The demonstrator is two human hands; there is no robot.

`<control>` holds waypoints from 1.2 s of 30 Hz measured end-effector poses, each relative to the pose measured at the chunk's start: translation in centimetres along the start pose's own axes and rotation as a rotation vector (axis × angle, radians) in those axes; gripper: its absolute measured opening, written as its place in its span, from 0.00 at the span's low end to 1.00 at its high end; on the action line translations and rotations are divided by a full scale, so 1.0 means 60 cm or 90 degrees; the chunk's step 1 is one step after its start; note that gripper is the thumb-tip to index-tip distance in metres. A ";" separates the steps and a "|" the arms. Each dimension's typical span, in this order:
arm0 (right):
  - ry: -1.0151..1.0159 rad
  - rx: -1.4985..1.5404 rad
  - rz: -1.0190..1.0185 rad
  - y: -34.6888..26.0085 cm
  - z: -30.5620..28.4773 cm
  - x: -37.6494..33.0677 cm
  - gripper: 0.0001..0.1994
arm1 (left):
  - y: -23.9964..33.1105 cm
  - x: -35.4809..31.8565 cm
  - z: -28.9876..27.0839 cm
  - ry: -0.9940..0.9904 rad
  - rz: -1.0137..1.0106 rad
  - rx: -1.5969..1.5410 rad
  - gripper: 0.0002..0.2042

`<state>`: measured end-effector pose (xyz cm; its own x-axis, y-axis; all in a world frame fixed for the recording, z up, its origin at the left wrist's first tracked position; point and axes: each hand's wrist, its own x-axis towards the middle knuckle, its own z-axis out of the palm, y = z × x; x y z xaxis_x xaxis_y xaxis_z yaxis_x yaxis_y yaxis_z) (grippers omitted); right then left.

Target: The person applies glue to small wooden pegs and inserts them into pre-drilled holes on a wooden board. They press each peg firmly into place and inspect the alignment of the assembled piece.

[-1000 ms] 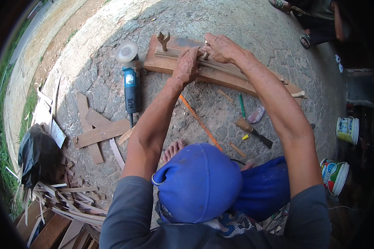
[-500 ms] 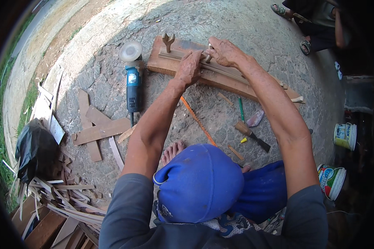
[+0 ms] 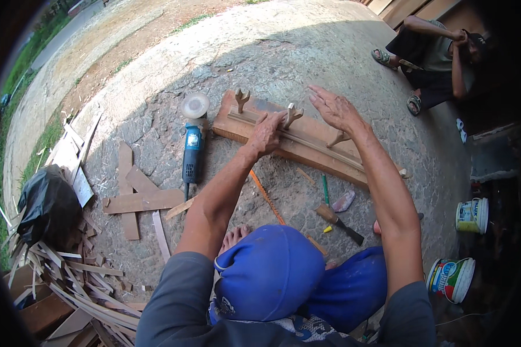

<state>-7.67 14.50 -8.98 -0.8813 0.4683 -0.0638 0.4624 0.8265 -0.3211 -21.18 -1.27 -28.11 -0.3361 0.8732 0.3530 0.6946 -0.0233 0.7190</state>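
A thick wooden plank [image 3: 230,132] lies on the ground before me. Along its top runs a slim wooden strip [image 3: 314,143] with upright forked wooden pegs. One forked peg [image 3: 241,100] stands near the left end, a second forked peg [image 3: 293,115] at the middle. A third wooden peg [image 3: 337,139] is partly covered by my right forearm. My left hand [image 3: 265,134] grips the strip just left of the middle peg, its fingertips by the peg's base. To the right of that peg, my right hand [image 3: 334,109] is held in the air, fingers stretched out, holding nothing.
An angle grinder [image 3: 192,147] lies left of the plank. Nearer are a chisel [image 3: 338,224], a green pencil-like stick [image 3: 325,189] and an orange strip [image 3: 266,196]. Wood offcuts [image 3: 142,201] and a black bag [image 3: 49,202] lie left; buckets [image 3: 472,216] and a seated person [image 3: 440,63] are right.
My right hand has come off the middle peg, moved to the right and straightened its fingers. The middle peg's fork now shows. My left hand stays on the strip; the whole view has shifted.
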 end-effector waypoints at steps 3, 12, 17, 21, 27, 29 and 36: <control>-0.002 -0.003 -0.024 0.008 0.005 -0.025 0.25 | 0.005 0.005 0.007 0.005 -0.008 0.012 0.30; -0.029 -0.011 -0.051 0.004 0.054 0.011 0.13 | -0.007 0.014 0.011 -0.035 -0.061 -0.060 0.23; -0.055 -0.070 -0.089 -0.006 0.047 0.012 0.14 | 0.012 0.012 0.004 -0.026 -0.072 -0.064 0.20; -0.066 -0.068 -0.097 -0.014 0.038 0.010 0.13 | 0.018 0.018 0.003 -0.011 -0.078 -0.053 0.19; -0.080 -0.098 -0.097 -0.018 0.037 0.009 0.11 | 0.024 0.022 0.001 0.001 -0.072 -0.045 0.19; -0.087 -0.095 -0.089 -0.025 0.035 0.008 0.11 | 0.023 0.020 0.000 0.011 -0.072 -0.051 0.19; -0.098 -0.065 -0.122 -0.011 0.048 0.036 0.10 | 0.021 0.027 0.001 0.002 -0.070 -0.001 0.16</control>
<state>-10.13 14.07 -11.60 -0.9548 0.2533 -0.1557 0.2858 0.9265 -0.2449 -20.81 0.17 -26.68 -0.4121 0.8691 0.2736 0.6519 0.0714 0.7549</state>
